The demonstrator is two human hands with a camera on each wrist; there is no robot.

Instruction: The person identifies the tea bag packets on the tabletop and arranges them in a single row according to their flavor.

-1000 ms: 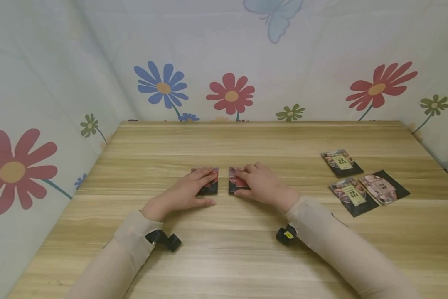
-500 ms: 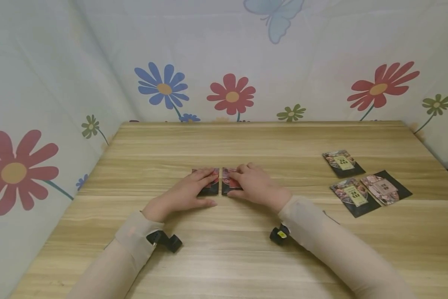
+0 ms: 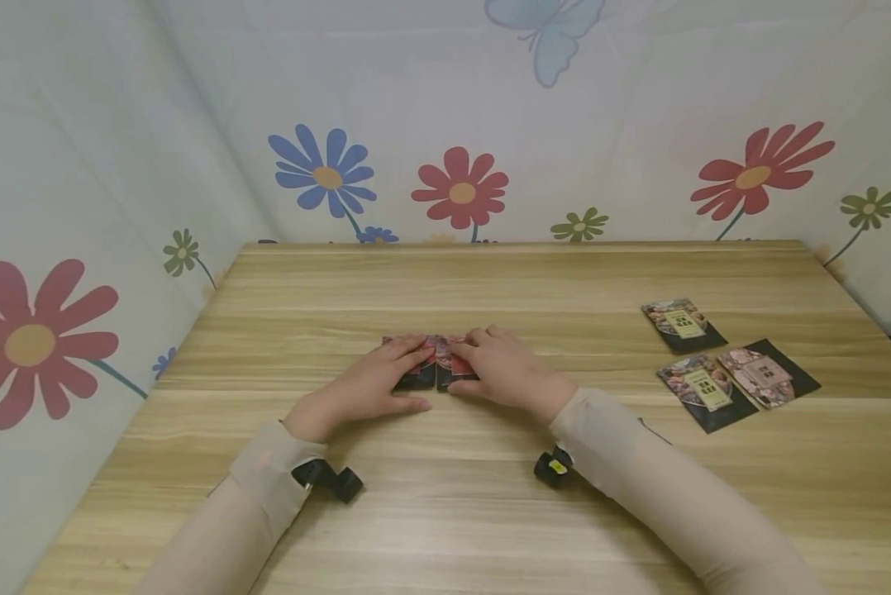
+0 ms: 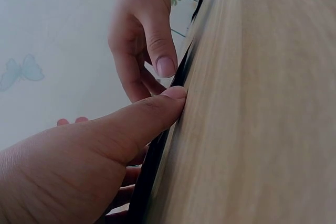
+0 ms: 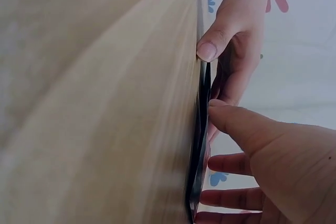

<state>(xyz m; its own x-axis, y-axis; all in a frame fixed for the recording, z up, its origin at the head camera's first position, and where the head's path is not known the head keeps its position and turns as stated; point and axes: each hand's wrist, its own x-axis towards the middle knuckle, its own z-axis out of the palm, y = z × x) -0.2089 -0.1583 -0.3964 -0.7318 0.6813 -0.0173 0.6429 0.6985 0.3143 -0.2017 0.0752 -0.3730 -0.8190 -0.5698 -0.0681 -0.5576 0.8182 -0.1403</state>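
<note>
Two small black packets with red food-picture print lie side by side on the wooden table, their inner edges meeting. My left hand point(image 3: 367, 382) lies with straight fingers over the left packet point(image 3: 414, 383), its thumb extended by the front edge. Fingertips of my right hand point(image 3: 518, 373) rest on the right packet point(image 3: 443, 362), with the thumb by its front edge. In the right wrist view, a thin black packet edge point(image 5: 198, 142) runs beneath the fingers of my right hand point(image 5: 286, 153). The hands hide much of both packets.
Three similar packets lie at the right: one farther back point(image 3: 679, 325), one in front with a yellow-green label point(image 3: 702, 390), and one with a pinkish label point(image 3: 765, 373) next to it. A flower-print curtain point(image 3: 594, 149) surrounds the table point(image 3: 445, 512) at the back and sides.
My right hand has slid its packet left across the table, and the gap between the two packets has closed. My left hand and the three packets at the right have stayed put.
</note>
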